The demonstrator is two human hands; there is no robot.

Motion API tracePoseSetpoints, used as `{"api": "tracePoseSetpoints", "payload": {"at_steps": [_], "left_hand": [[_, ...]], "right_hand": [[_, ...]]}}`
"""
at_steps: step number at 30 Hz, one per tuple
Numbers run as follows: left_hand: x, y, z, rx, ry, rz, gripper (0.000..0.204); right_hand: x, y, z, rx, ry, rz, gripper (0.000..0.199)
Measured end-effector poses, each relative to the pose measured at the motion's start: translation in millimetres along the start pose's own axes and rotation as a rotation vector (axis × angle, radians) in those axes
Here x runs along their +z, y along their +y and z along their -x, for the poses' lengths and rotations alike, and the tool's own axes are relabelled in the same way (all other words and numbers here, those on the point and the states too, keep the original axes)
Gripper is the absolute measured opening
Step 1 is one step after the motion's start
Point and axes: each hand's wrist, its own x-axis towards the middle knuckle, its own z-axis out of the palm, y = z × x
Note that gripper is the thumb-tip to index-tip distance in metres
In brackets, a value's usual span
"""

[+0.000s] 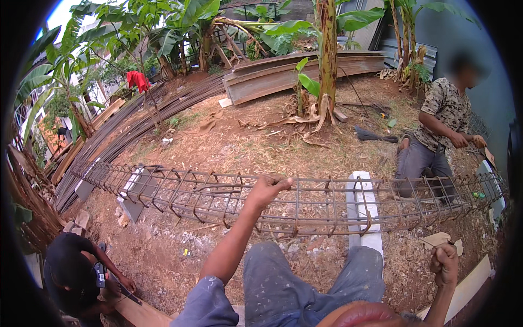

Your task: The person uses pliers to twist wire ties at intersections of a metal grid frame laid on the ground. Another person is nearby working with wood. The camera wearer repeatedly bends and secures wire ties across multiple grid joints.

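Rebar cage [297,210]: spans scene left to right over pale supports [372,240]. Left hand [268,189]: gripping cage at upper edge, mid-length. Right hand [444,258]: near right, fist closed; contents cannot be determined.

The rebar cage [297,219] is rusty brown. A co-worker's shirt [443,111] has beige-and-dark camouflage; the person's blue-grey trousers [275,283] carry white specks.
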Motion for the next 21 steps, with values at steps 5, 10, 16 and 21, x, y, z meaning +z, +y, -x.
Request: {"api": "tracePoseSetpoints", "payload": {"at_steps": [5,10,16,21], "left_hand": [[-24.7,-4.1,-3.4,-0.141,0.064,0.171,0.029],[-42.4,-16.9,2.3,-0.144,-0.019,0.019,0.033],[-65.3,-20.7,-8.1,-0.186,0.006,-0.238,0.042],[-67.3,-1.2,5.4,-0.168,0.073,-0.338,0.041]], "right_hand": [[23.6,-1.9,4.3,0.141,-0.449,1.125,0.030],[-3.2,3.5,-2.1,-0.063,-0.101,0.243,0.029],[-8.9,22.7,3.6,-0.252,-0.103,1.030,0.026],[-19.7,17.4,22.5,-0.180,-0.280,-0.036,0.025]]}}
